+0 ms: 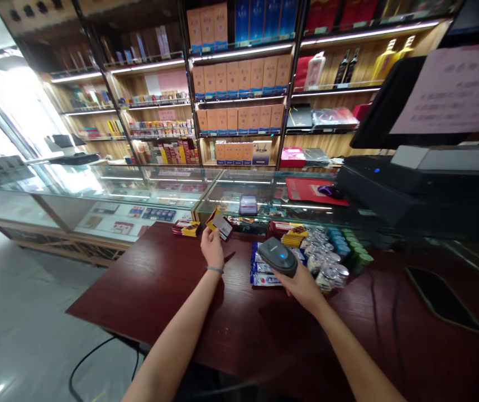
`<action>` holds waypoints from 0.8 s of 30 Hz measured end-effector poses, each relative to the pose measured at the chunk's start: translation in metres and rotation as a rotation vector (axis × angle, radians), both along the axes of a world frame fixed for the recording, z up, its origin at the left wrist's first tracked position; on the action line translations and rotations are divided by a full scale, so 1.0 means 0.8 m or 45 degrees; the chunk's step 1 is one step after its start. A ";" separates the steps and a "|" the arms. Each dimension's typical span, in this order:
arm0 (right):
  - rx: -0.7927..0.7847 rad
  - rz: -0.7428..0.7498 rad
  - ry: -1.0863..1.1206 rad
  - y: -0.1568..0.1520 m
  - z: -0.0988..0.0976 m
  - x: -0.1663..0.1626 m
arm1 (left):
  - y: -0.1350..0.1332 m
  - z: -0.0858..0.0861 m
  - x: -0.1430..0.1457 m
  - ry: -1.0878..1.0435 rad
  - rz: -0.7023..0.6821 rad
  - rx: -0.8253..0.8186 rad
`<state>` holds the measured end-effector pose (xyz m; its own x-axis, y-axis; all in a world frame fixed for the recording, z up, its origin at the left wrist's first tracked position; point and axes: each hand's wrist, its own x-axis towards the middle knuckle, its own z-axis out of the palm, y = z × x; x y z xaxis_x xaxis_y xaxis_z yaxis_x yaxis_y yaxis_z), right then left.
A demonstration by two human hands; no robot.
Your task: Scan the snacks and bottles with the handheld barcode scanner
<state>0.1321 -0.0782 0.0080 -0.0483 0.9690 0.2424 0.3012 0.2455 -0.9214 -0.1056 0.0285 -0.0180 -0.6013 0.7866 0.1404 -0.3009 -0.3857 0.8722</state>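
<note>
While the left grip (212, 247) pinches a packet (223, 225), the right grip (305, 286) clasps a scanner (278, 256).

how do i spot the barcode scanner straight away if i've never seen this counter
Find the dark reddish-brown table, then the right hand reaching over it. That hand grips the barcode scanner above blue-and-white packets. Unlike those packets and the silver-topped containers to its right, it is dark grey with one glowing blue light.

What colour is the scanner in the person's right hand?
The scanner is dark grey; the head view shows it.
</note>
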 end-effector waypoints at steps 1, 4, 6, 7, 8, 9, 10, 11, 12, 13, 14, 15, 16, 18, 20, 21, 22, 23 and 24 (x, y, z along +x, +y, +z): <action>-0.012 -0.015 0.023 -0.001 0.002 0.000 | 0.003 0.005 -0.009 0.070 0.050 0.024; -0.062 -0.054 0.091 -0.006 0.009 -0.001 | 0.007 0.016 -0.051 0.215 0.058 0.104; -0.066 -0.084 0.123 -0.009 0.012 -0.002 | 0.007 0.018 -0.087 0.339 -0.017 0.151; -0.056 -0.096 0.131 -0.009 0.013 -0.002 | 0.008 0.018 -0.106 0.436 -0.052 0.165; -0.041 -0.106 0.136 -0.009 0.014 -0.002 | 0.009 0.017 -0.126 0.560 -0.064 0.171; -0.024 -0.113 0.139 -0.009 0.014 -0.002 | 0.010 0.016 -0.145 0.700 -0.037 0.176; -0.009 -0.118 0.144 -0.009 0.015 -0.001 | 0.012 0.016 -0.164 0.858 -0.010 0.177; 0.001 -0.125 0.149 -0.008 0.015 0.000 | 0.015 0.015 -0.181 1.024 -0.002 0.171; 0.008 -0.136 0.155 -0.008 0.015 0.000 | 0.019 0.014 -0.196 1.171 0.023 0.159; 0.013 -0.148 0.162 -0.008 0.016 0.001 | 0.023 0.013 -0.209 1.304 0.037 0.140; 0.018 -0.161 0.169 -0.008 0.016 0.002 | 0.027 0.012 -0.220 1.421 0.035 0.118; 0.023 -0.172 0.174 -0.008 0.017 0.002 | 0.031 0.011 -0.230 1.520 0.021 0.092; 0.029 -0.181 0.177 -0.008 0.018 0.003 | 0.035 0.009 -0.237 1.603 -0.008 0.064; 0.036 -0.192 0.182 -0.008 0.019 0.003 | 0.042 0.005 -0.248 1.725 -0.079 0.011; 0.032 -0.202 0.185 -0.008 0.021 0.003 | 0.048 0.001 -0.255 1.775 -0.132 -0.026; 0.030 -0.206 0.186 -0.008 0.022 0.004 | 0.051 -0.001 -0.257 1.773 -0.148 -0.037; 0.030 -0.210 0.186 -0.008 0.023 0.004 | 0.053 -0.002 -0.259 1.763 -0.166 -0.046; 0.032 -0.215 0.186 -0.008 0.024 0.004 | 0.055 -0.003 -0.260 1.750 -0.185 -0.055; 0.034 -0.221 0.187 -0.008 0.025 0.004 | 0.057 -0.004 -0.262 1.743 -0.205 -0.065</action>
<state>0.1354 -0.0848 0.0278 0.1564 0.9527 0.2604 0.2039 0.2268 -0.9524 -0.3150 0.0739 -0.0209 0.0890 0.8559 0.5095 0.7626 -0.3876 0.5179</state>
